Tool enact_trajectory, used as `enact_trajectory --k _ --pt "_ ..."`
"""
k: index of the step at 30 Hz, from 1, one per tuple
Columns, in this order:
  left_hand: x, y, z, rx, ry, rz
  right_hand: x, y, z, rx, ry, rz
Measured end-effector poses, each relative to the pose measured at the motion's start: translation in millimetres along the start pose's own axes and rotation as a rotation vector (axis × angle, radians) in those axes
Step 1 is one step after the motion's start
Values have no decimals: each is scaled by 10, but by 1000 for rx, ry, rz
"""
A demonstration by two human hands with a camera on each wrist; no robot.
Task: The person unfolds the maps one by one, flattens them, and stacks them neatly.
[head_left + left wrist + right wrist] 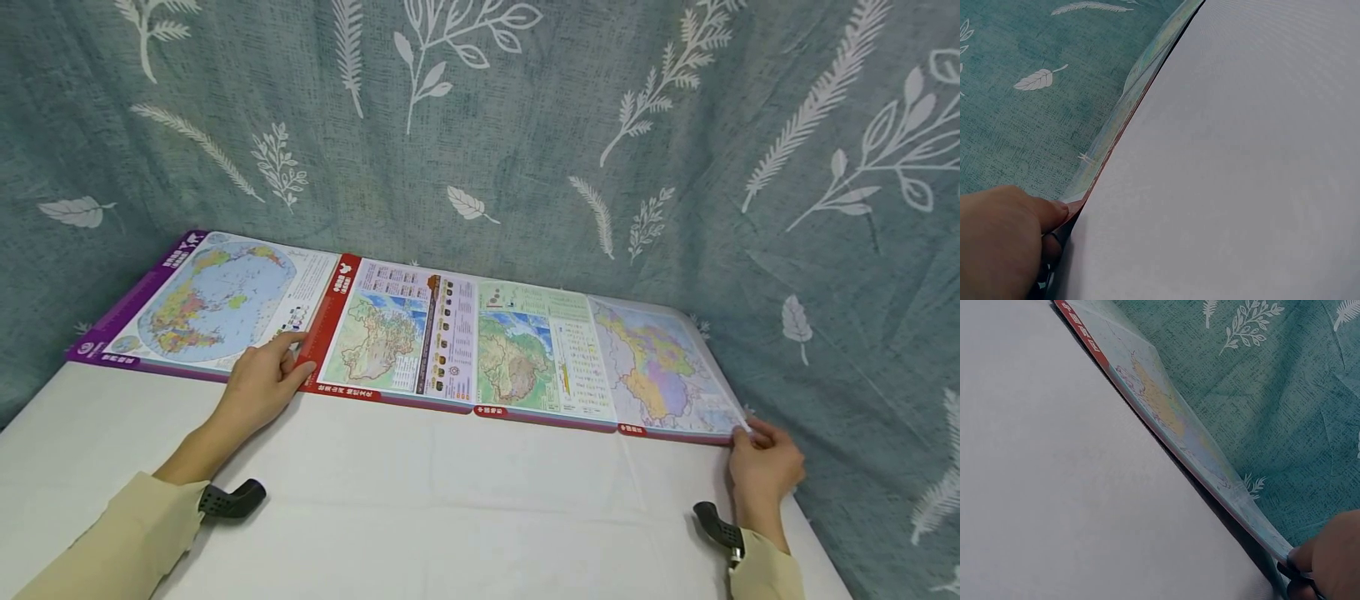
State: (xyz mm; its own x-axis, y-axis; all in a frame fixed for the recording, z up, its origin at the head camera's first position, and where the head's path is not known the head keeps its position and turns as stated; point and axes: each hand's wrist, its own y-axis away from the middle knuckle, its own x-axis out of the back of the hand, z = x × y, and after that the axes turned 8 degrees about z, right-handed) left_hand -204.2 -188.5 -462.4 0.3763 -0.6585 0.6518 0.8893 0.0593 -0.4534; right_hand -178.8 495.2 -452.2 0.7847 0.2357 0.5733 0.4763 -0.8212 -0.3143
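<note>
A long fold-out map sheet (517,358) with a red left border lies spread in several panels across the far part of the table. My left hand (258,379) pinches its red lower left corner, thumb on top, as the left wrist view shows. At the other end, my right hand (765,462) pinches the lower right corner beside the multicoloured panel. In the right wrist view, the sheet's front edge (1172,453) stands slightly off the white surface, with a dark gap below. A purple-bordered world map (217,300) adjoins the red border on the left.
A white cloth (450,508) covers the table in front of the maps. Behind them hangs a blue-green curtain (510,192) with white leaf prints, close to the maps' back edge. Black curved devices (232,498) sit at both cuffs.
</note>
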Motion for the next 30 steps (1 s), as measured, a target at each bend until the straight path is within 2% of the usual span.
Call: enact_trajectory --k 7,12,14,20,30 --pt "-15 6 11 -15 14 25 12 40 17 20 13 -12" --pt "-14 13 2 -28 31 79 9 79 -28 -6 25 -51" --pt "-10 14 0 -29 36 104 -3 96 -48 10 22 -44" --pt "17 37 10 -19 41 162 -47 220 -145 151 -15 -7" --pt "19 31 16 -9 35 202 -186 491 -415 313 -79 -45"
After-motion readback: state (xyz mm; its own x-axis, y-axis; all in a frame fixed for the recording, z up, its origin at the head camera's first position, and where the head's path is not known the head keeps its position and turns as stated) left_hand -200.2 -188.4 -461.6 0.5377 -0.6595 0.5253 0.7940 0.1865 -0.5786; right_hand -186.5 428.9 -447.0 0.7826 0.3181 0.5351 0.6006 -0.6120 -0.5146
